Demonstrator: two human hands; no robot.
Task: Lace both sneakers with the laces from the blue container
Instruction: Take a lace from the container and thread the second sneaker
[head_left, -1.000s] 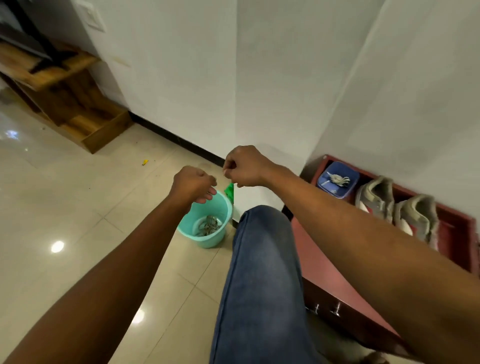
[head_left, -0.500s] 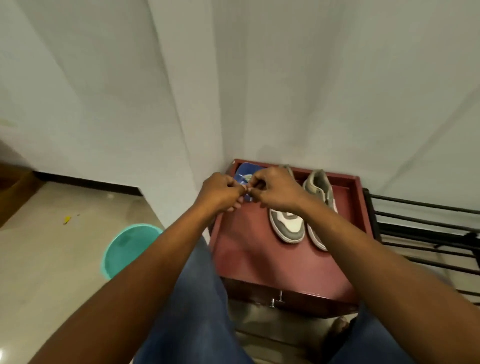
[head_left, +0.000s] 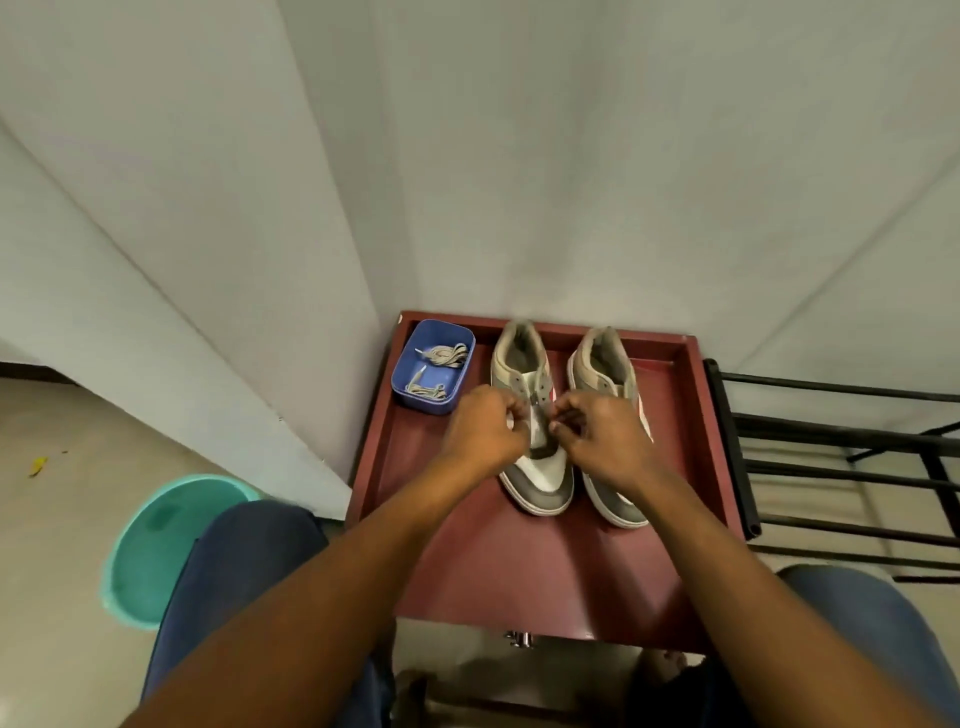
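Glossy red tray (head_left: 696, 415), blue plastic container (head_left: 415, 402), black metal rack (head_left: 831, 441)

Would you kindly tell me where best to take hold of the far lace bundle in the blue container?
Probably pinch the far lace bundle across its gathered loops, coming straight down from above: the walls of the blue container close off every side, its top is open, and the bundle lies flat inside.

Tray (head_left: 519, 571) front open, sneakers (head_left: 543, 483), container (head_left: 423, 404) (blue) behind

Both forearms stretch forward, left hand (head_left: 483, 431) and right hand (head_left: 605, 436) nearly meeting over the left-side sneaker (head_left: 543, 486), fingers curled at its tongue; grip unclear.
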